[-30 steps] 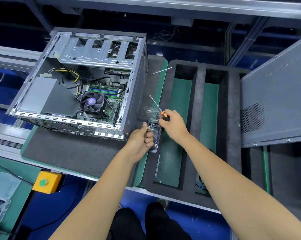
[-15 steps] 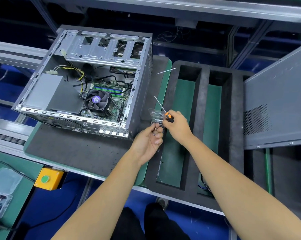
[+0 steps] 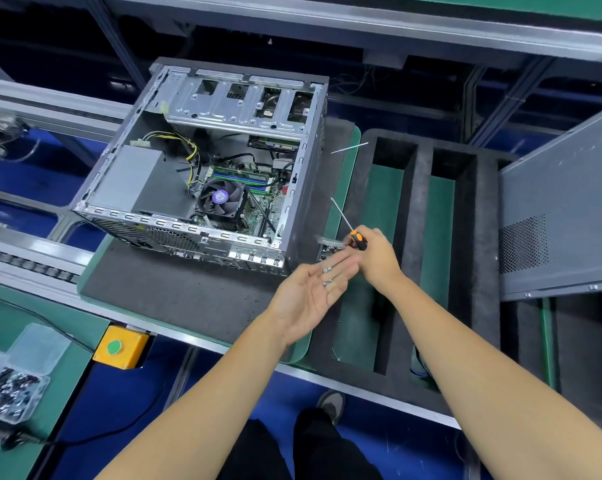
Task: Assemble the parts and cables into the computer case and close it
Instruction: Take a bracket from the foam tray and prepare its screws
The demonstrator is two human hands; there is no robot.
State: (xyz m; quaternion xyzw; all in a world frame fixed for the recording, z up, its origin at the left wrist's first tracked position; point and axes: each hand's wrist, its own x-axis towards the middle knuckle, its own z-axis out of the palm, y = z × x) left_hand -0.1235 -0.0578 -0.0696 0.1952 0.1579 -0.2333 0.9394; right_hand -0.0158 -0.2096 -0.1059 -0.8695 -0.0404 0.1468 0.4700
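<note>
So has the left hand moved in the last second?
Yes. The left hand has left the clear box beside the case, drawn back toward the person and opened palm-up with screws on it.

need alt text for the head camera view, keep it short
A left hand lies open, palm up, with two small screws on its fingers, while the right hand grips an orange-handled screwdriver beside an open computer case on a foam mat.

Open computer case (image 3: 202, 174) on side on foam; two screws (image 3: 327, 276) on upturned palm.
</note>
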